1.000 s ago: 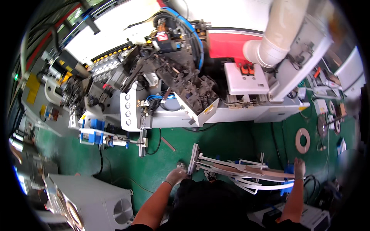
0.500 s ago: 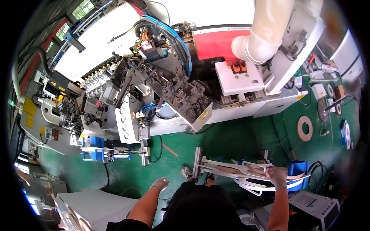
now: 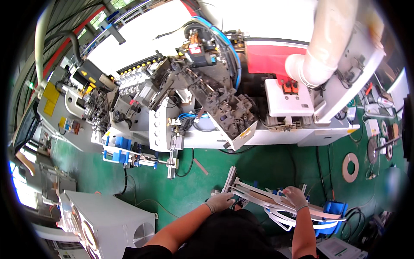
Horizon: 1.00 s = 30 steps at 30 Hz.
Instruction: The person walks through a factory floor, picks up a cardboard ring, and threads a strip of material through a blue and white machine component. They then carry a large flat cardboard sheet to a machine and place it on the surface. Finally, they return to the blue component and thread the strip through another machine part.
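Note:
A rack [image 3: 231,179] with white curved arms stands at my right front and carries thin curved boards [image 3: 265,197] with brown faces. My right hand [image 3: 296,197], in a pale glove, is closed at the upper edge of these boards, its fingers curled and partly hidden. My left hand [image 3: 221,202], gloved too, reaches across in front of my body. Its fingers stretch toward the rack's left end, and nothing shows in them. Blue blocks [image 3: 334,210] sit at the rack's right end.
Ahead runs a long machine with a dark tool assembly [image 3: 228,105], a white box with red-orange buttons [image 3: 288,101] and a thick pale duct [image 3: 327,43]. A blue-clamped stand [image 3: 118,150] is at left, a grey cabinet [image 3: 112,220] near left, a tan roll [image 3: 350,167] on the green floor.
My left hand has moved right, toward the rack's left end. My right hand has shifted left along the boards. The whole view has turned slightly left.

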Tool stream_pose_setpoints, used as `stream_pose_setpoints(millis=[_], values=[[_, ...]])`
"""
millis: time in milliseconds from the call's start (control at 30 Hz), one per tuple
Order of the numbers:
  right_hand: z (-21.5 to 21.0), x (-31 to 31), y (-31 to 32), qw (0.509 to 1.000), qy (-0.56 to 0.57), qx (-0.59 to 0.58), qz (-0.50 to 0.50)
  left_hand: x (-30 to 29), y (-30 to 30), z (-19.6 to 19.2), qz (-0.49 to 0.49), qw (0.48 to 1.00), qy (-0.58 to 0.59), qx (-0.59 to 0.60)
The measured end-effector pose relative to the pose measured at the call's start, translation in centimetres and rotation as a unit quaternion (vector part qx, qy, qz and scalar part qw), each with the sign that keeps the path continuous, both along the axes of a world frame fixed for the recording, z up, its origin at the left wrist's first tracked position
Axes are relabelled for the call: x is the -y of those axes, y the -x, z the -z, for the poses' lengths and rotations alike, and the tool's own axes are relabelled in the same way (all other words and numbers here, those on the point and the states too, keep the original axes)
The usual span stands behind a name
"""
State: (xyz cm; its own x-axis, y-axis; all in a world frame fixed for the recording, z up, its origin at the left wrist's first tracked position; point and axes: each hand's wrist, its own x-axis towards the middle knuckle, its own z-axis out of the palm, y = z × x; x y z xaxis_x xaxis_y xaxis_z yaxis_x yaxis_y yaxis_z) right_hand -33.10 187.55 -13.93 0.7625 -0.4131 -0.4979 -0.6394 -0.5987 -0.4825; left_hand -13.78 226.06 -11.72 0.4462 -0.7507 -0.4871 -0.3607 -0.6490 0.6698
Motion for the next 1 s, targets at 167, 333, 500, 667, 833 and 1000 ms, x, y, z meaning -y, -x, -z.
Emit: stream_pose_setpoints(millis=[167,333,500,667,833,1000], values=[[1.2,-1.9,-1.8,0.955,0.209,-0.142,-0.157,-6.6,-0.6,6.2,-0.073,0.991,0.09,-0.06],[-0.6,-1.0,-3.2,0.93,0.302,-0.195,-0.079,-18.4,-1.4,7.5,-0.157,0.967,-0.197,-0.047],[-1.6,0.5,-4.7,0.932,0.257,-0.256,-0.019,-27.3,-5.8,13.5,0.073,0.973,-0.217,-0.034],[-4.4,-1.0,-6.3,0.923,0.271,-0.249,0.117,-19.6,-14.3,12.1,-0.044,0.976,-0.2,-0.069],[-7.9,-1.5,-9.1,0.919,0.205,-0.292,0.171,-15.0,-26.0,14.9,-0.006,0.999,-0.011,0.039],[-6.0,-0.9,-7.8,0.912,0.236,-0.244,0.228,-12.6,-30.3,13.5,-0.223,0.958,0.058,-0.171]])
